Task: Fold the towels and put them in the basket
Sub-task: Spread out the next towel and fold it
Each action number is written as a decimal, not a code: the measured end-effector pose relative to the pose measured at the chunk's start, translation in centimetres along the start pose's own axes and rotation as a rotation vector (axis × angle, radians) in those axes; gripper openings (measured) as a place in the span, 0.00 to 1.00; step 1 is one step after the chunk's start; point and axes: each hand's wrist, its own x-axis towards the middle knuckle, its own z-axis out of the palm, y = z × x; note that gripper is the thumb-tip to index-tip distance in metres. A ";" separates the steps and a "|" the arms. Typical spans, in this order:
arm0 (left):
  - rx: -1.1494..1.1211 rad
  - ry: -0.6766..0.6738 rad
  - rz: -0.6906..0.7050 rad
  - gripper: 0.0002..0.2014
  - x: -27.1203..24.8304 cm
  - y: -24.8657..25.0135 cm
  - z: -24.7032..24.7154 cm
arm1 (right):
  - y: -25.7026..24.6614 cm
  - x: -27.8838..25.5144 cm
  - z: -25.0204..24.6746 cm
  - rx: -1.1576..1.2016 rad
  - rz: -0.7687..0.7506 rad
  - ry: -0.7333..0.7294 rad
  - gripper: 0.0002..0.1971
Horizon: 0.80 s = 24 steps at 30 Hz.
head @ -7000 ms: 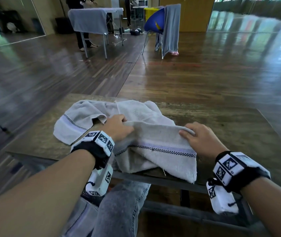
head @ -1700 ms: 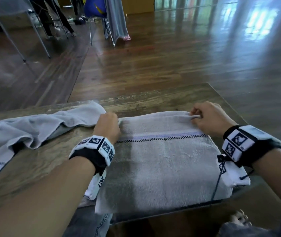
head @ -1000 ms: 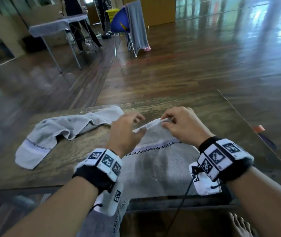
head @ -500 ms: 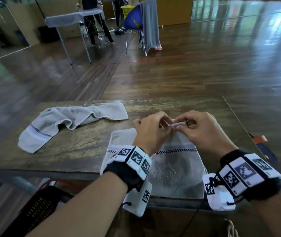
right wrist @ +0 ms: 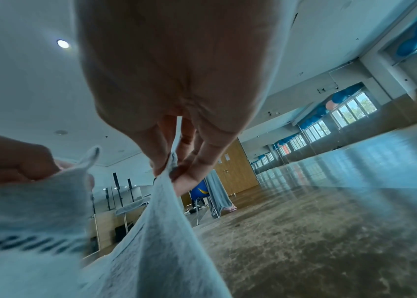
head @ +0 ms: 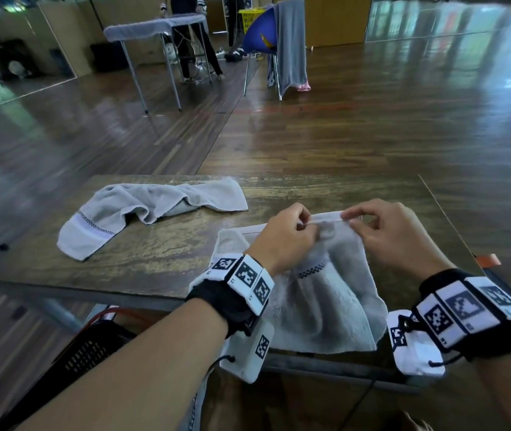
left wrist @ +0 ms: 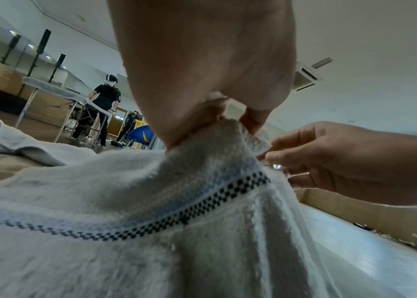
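A grey towel [head: 325,300] with a checkered stripe lies on the wooden table [head: 167,253], its near end hanging over the front edge. My left hand [head: 291,234] and right hand [head: 381,231] pinch its far hem close together and lift it off the table. In the left wrist view the left hand [left wrist: 225,117] bunches the towel [left wrist: 131,231] below the stripe. The right wrist view has the right hand [right wrist: 171,167] gripping the towel's edge [right wrist: 156,231] between thumb and fingers. A second grey towel [head: 142,213] lies crumpled at the table's left. A black basket [head: 83,356] sits below the front edge.
Beyond the table is open wooden floor. Far back stand a table draped in grey cloth [head: 154,26], a person [head: 185,32] behind it, and a blue chair [head: 263,29] with a towel hung on it. An orange object [head: 487,261] lies past the table's right edge.
My hands have brought the far corners of the spread towel together at the middle and raised the hem. The towel has shifted right, away from the crumpled one.
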 end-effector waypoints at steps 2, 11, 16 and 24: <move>0.023 -0.059 -0.040 0.10 0.2 0.2 -0.4 | 0.2 0.1 -0.1 -0.069 0.010 0.025 0.07; 0.064 0.106 -0.022 0.13 1.2 -1.0 -0.8 | -0.3 0.5 0.4 0.016 0.027 0.039 0.14; 0.205 0.001 -0.119 0.16 0.4 -4.6 0.4 | -0.3 0.6 0.6 -0.038 0.049 0.015 0.06; -0.094 -0.082 -0.040 0.19 0.8 -1.3 0.9 | -0.4 0.8 0.3 0.002 0.085 0.011 0.08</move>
